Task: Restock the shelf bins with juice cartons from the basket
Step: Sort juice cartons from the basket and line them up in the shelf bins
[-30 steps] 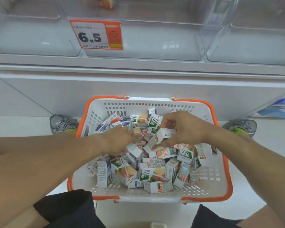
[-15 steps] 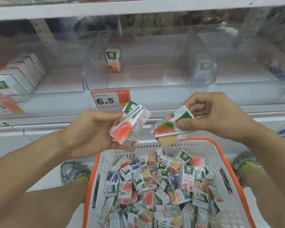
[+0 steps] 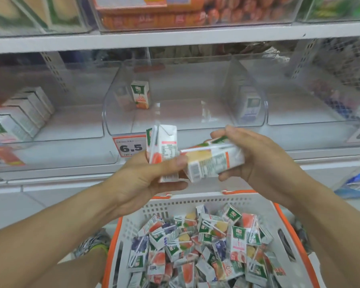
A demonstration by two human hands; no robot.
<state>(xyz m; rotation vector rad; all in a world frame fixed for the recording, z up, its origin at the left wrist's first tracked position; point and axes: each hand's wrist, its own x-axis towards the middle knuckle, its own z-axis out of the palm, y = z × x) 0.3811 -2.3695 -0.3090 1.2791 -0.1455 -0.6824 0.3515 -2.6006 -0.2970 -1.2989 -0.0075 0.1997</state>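
My left hand [image 3: 146, 177] grips an upright juice carton [image 3: 164, 144] just in front of the 6.5 price tag [image 3: 130, 146]. My right hand [image 3: 256, 161] grips a second carton [image 3: 212, 162] lying sideways, its end touching the first carton and my left thumb. Both are held above the white basket with an orange rim [image 3: 187, 201], which is full of several jumbled cartons [image 3: 206, 246]. Behind the hands is a clear shelf bin [image 3: 185, 113] with one orange carton [image 3: 140, 94] standing at its back left.
The left bin holds a row of white cartons [image 3: 21, 115]. The right bin [image 3: 312, 113] has a purple carton [image 3: 250, 109] at its left edge. An upper shelf [image 3: 175, 36] carries bins of other goods. My shoes [image 3: 92, 244] flank the basket on the floor.
Both hands lifted a carton each out of the basket and rose to the bin's front. The cartons came together until they touch. The view tilted up toward the shelves.
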